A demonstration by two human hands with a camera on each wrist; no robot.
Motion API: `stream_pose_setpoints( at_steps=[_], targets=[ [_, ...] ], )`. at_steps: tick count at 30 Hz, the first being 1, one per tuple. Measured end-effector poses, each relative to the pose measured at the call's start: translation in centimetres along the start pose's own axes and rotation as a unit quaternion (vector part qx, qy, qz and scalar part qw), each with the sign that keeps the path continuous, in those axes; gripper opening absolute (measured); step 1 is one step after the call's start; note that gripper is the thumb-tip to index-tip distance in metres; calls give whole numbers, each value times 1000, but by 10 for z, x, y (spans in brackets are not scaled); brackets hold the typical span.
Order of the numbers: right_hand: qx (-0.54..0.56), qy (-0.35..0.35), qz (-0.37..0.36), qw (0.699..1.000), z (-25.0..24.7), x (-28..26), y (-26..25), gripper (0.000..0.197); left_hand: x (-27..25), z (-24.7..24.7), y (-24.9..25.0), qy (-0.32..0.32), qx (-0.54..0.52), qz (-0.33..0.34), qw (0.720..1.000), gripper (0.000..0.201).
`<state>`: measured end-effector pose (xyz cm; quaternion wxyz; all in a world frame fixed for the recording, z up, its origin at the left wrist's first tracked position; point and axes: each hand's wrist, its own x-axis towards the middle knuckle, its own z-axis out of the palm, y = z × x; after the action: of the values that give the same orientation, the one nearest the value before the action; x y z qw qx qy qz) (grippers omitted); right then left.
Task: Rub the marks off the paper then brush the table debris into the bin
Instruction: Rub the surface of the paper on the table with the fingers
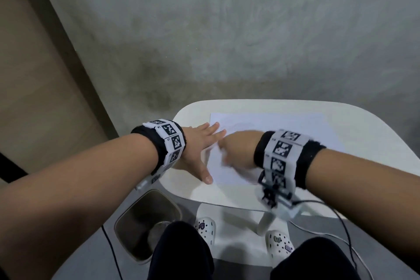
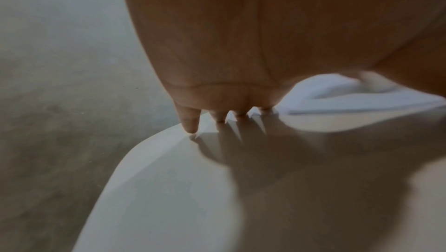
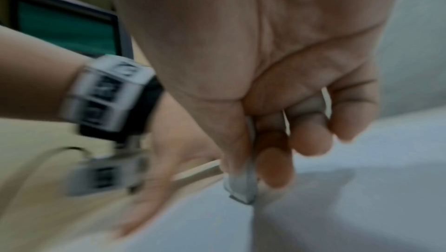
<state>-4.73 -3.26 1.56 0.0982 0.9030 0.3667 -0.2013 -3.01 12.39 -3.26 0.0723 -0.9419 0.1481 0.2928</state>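
Observation:
A white sheet of paper (image 1: 272,134) lies on the small cream table (image 1: 363,125), with faint pencil marks near its far left. My left hand (image 1: 200,145) lies flat with spread fingers on the paper's left edge and holds it down. My right hand (image 1: 236,150), blurred with motion, pinches a small white eraser (image 3: 241,185) between thumb and curled fingers. The eraser's tip touches the paper (image 3: 362,208) just right of the left hand (image 3: 154,199). In the left wrist view the left fingertips (image 2: 190,126) press the table and the paper (image 2: 337,99) shows beyond.
A grey bin (image 1: 145,223) with a dark inside stands on the floor below the table's front left corner, beside my knees. Cables (image 1: 345,234) hang from the right wrist camera down to the floor. A concrete wall rises behind the table.

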Motion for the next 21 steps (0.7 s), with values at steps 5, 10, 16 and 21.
stream_pose_setpoints(
  at_steps=[5, 10, 16, 21],
  targets=[
    [169, 85, 93, 977, -20, 6, 61, 8, -9, -18, 7, 7, 28, -10, 1000, 132],
    [68, 46, 116, 990, -14, 16, 68, 2, 2, -36, 16, 75, 6, -2, 997, 123],
    [45, 25, 113, 992, -11, 19, 69, 10, 25, -21, 11, 35, -8, 4, 999, 134],
    [4, -20, 43, 999, 3, 9, 40, 33, 27, -17, 9, 35, -15, 9, 999, 134]
  ],
)
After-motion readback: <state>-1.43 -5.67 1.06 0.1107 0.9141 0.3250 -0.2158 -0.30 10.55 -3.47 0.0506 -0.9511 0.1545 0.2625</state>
